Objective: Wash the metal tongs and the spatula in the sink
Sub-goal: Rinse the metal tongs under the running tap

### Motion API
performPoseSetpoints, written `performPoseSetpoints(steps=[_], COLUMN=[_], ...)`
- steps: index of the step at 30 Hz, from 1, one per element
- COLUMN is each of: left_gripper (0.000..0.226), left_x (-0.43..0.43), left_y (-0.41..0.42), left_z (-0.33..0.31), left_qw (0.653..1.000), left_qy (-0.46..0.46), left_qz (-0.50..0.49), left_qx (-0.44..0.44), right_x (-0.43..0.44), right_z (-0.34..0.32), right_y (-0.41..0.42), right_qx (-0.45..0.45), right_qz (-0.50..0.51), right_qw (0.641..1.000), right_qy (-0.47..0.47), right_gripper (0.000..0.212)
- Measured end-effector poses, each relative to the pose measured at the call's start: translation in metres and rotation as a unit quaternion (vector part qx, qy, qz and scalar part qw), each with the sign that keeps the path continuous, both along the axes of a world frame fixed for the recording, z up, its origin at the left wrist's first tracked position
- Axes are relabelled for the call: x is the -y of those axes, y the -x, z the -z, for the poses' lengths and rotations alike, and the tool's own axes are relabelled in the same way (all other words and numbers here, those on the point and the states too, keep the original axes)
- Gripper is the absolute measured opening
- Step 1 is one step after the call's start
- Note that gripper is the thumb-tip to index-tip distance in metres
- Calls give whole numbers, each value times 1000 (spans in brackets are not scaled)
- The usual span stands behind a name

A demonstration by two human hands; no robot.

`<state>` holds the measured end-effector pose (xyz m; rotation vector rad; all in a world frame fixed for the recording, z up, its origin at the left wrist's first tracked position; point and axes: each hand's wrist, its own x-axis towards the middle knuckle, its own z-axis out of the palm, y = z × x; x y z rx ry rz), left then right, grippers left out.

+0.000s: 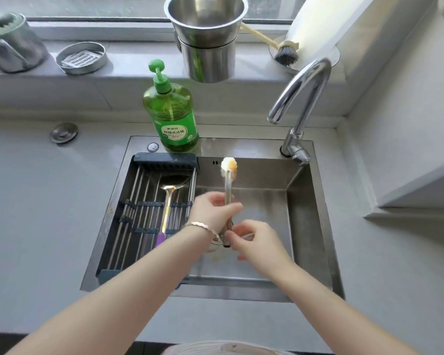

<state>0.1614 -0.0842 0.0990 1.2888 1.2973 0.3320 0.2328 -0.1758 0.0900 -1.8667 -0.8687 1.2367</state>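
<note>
Left hand point(213, 210) and right hand point(255, 240) close fingers point(233, 207) on the metal tongs point(228, 187) over the sink point(304, 221), right of its rack point(164, 163).

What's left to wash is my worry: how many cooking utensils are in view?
2: tongs gripped by the left hand over the sink; spatula lying on the rack. Others may be hidden.

Grey counter point(36, 201) surrounds steel sink point(256, 147). Raised grey sill point(128, 70) runs behind it, under window point(87, 6). Glass hazy, daylight coming through. Pale wall point(408, 111) at right meets sill in corner. Grey ledge point(420, 190) juts from wall, right of sink.
</note>
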Motion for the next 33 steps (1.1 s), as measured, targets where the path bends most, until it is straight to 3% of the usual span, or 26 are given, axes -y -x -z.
performPoseSetpoints(steps=[2,6,9,17,25,33], left_gripper=[2,27,28,18,25,27], left_x=[11,9,-5,-47,-56,-59], left_y=[-10,-24,-26,-29,-29,-29], left_z=[12,25,25,21,20,13], left_qw=[999,992,986,960,940,938], left_qy=[11,-42,-79,-196,-243,-265], left_qz=[39,81,106,152,180,161], left_qx=[-34,-92,-99,-131,-158,-157], right_x=[2,4,-6,-85,-123,-129], right_z=[1,9,15,41,71,77], right_y=[-8,-24,-55,-170,-189,-188], right_qx=[-16,-32,-50,11,61,47], right_qz=[19,66,124,186,230,293], right_qw=[1000,997,988,962,942,920], right_qy=[9,35,73,199,238,257], right_gripper=[24,22,21,67,44,45])
